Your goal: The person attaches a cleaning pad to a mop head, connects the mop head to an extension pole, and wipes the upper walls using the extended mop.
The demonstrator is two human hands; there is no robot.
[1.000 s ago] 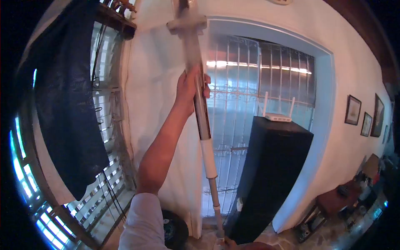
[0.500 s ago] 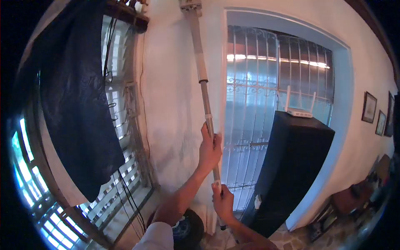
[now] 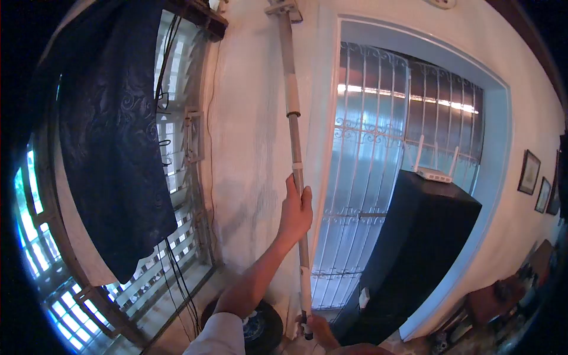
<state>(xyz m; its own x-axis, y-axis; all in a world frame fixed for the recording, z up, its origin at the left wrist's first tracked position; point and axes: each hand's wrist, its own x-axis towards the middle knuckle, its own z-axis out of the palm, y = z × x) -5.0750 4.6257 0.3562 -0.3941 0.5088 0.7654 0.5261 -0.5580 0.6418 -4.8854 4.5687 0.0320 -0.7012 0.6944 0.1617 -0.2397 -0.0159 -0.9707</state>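
1. Pole: telescopic, held nearly upright at centre, top leaning slightly left. White wall is seen behind, between window and door. Wide end fitting is at the far top.
2. Left hand: wrapped round the pole just below a pale collar, fingers closed on it.
3. Right hand: placed at the pole's near, lower end. Part is lost at the bottom of the view, so whether it is fully closed cannot be told.
4. Just changed: right hand has been moved down, from the lower joint towards the bottom tip. Hands are now spaced wider, so the pole is probably better steadied along its length.
5. Versus the earlier frame: lower joint uncovered; left hand kept under the same collar; view shifted slightly, with the door set further right.
6. Left side: dark cloth hung over part of a slatted window, black cables below it.
7. Near floor: wheel seen beside the left forearm.
8. Right side: barred door, tall black cabinet with white router on top, framed pictures beyond.
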